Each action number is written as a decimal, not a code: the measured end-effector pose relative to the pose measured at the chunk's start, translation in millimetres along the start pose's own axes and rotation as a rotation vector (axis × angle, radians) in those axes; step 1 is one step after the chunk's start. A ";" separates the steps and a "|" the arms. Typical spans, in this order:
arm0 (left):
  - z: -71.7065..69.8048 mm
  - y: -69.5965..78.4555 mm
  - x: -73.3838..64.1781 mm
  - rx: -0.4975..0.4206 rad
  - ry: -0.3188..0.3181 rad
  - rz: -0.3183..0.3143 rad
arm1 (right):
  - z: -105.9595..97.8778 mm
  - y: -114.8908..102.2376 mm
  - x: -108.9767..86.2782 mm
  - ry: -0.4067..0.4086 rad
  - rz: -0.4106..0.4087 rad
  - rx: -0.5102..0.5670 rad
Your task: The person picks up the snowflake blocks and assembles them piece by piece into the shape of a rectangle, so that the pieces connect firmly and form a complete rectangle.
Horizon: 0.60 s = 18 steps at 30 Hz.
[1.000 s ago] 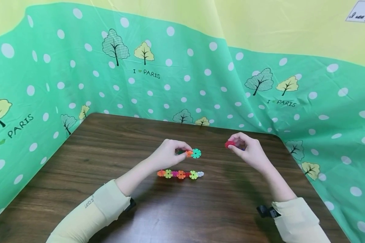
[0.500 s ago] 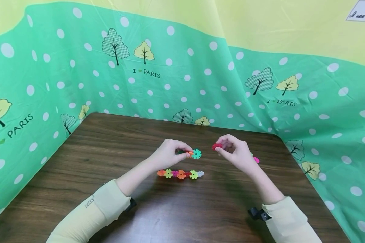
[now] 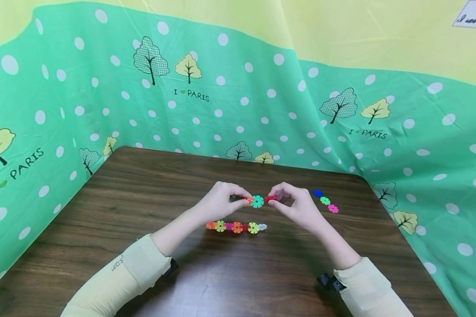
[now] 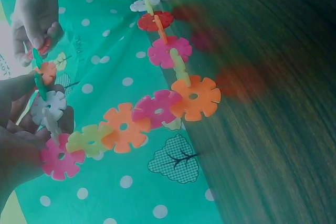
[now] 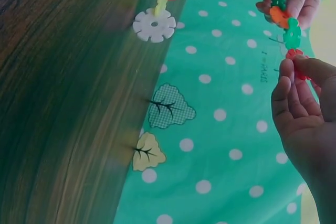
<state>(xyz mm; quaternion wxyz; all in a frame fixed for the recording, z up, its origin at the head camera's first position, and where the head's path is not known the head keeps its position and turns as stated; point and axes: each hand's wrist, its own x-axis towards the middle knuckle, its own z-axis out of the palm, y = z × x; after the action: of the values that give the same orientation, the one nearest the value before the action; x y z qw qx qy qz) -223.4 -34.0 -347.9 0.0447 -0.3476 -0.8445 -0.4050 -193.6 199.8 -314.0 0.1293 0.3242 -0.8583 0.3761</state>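
A chain of interlocking plastic flower discs is pinched in my left hand (image 3: 224, 200), thumb and fingers at an orange disc (image 4: 47, 72). Just past them, a teal-green disc (image 3: 257, 201) sticks out to the right. My right hand (image 3: 295, 204) pinches a red flower disc (image 5: 297, 56) between thumb and fingertips, right at the green disc's edge. In the left wrist view the chain curves from my left hand through a pink disc (image 4: 62, 157) and several yellow, orange and pink ones. The head view shows its near stretch (image 3: 236, 227) in front of my hands.
Beyond my right hand, a blue disc (image 3: 317, 193), a light green disc (image 3: 325, 200) and a pink disc (image 3: 333, 208) lie on the dark wooden table (image 3: 150, 176). A green and yellow printed cloth (image 3: 238, 110) hangs behind and beside the table.
My right hand has moved left with the red disc, up to the green disc's edge, uncovering the three loose discs. My left hand has stayed nearly still.
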 end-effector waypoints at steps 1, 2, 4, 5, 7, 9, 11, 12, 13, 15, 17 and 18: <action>0.1 0.2 0.1 0.000 0.000 0.000 | 0.6 0.2 0.2 0.000 -0.009 0.003; 0.1 0.5 0.1 0.000 0.000 0.001 | 1.2 0.4 0.3 -0.001 -0.016 0.005; 0.1 0.9 0.3 0.001 0.000 0.002 | 1.8 0.5 0.3 -0.004 -0.021 0.007; 0.1 1.0 0.4 0.000 -0.001 0.002 | 1.9 0.6 0.1 -0.006 -0.018 0.005; -0.2 1.5 0.5 0.001 -0.003 0.005 | 2.1 0.6 -0.4 -0.012 -0.011 -0.002; -0.3 1.7 0.7 0.002 -0.004 0.010 | 2.2 0.7 -0.9 -0.015 -0.007 -0.005; -0.5 1.6 0.8 0.003 -0.003 0.014 | 2.5 0.9 -1.2 -0.015 -0.007 -0.003; -0.5 1.5 0.7 0.004 -0.002 0.016 | 2.6 0.9 -1.2 -0.013 -0.011 -0.001; -0.4 1.3 0.7 0.004 -0.001 0.018 | 2.9 0.9 -1.2 -0.010 -0.014 0.001; -0.3 0.9 0.5 0.006 0.001 0.021 | 3.0 0.7 -1.1 -0.003 -0.018 0.004; 0.1 0.3 0.3 0.012 0.001 0.019 | 2.9 0.5 -1.4 0.004 -0.015 0.006; 0.3 0.1 0.1 0.015 0.000 0.019 | 2.8 0.4 -1.5 0.007 -0.013 0.004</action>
<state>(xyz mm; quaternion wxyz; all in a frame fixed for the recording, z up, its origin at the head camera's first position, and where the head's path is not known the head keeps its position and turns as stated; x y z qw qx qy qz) -223.4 -33.7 -348.1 0.0509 -0.3552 -0.8443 -0.3980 -192.7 198.7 -316.8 0.1342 0.3287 -0.8550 0.3780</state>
